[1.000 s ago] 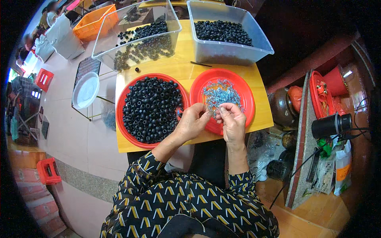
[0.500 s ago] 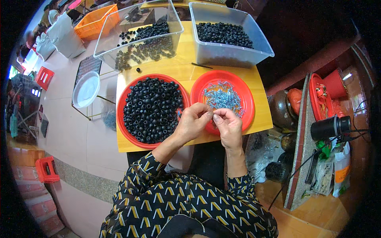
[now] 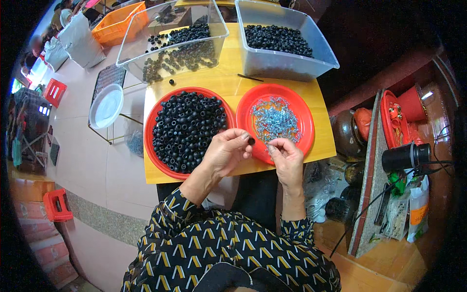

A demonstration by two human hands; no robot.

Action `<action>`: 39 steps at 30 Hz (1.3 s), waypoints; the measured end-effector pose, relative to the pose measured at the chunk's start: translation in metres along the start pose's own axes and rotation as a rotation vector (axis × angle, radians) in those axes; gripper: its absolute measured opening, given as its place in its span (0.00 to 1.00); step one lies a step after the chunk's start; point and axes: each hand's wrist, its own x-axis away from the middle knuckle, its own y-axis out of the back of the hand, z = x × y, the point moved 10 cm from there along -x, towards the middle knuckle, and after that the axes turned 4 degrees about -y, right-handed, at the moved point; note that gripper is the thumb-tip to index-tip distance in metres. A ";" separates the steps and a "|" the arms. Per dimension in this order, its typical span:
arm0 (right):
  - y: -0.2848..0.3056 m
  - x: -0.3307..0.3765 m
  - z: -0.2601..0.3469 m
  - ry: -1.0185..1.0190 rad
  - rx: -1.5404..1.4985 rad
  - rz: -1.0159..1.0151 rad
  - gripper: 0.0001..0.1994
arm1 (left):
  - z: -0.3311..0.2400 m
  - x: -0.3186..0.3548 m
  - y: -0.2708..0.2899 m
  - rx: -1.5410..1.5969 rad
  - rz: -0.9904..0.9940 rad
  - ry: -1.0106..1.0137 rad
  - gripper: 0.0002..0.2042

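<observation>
The hands are now apart at the near rim of the red plate of small metal pieces (image 3: pixel 275 119). The left hand (image 3: pixel 224 152) pinches a black ring (image 3: pixel 251 141); the right hand (image 3: pixel 287 156) seems to hold a small piece.

1. My left hand (image 3: pixel 224 152) pinches a small black ring (image 3: pixel 251 141) at its fingertips.
2. My right hand (image 3: pixel 287 158) pinches something tiny over the red plate of small metal parts (image 3: pixel 301 104).
3. Just beside it sits the red plate of black rings (image 3: pixel 187 127) on the yellow table (image 3: pixel 228 82).
</observation>
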 end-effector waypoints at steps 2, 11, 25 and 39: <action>-0.006 0.005 -0.002 -0.033 -0.042 0.043 0.04 | -0.001 0.011 0.002 0.037 0.021 0.020 0.05; -0.055 0.024 0.019 -0.088 -0.167 0.215 0.05 | -0.011 0.050 0.004 0.183 0.069 0.042 0.07; -0.105 0.046 0.026 -0.109 -0.054 0.464 0.05 | -0.028 0.084 0.028 0.005 0.062 -0.154 0.10; -0.135 0.048 -0.004 -0.282 0.125 0.678 0.08 | -0.026 0.106 0.049 -0.023 0.088 -0.153 0.09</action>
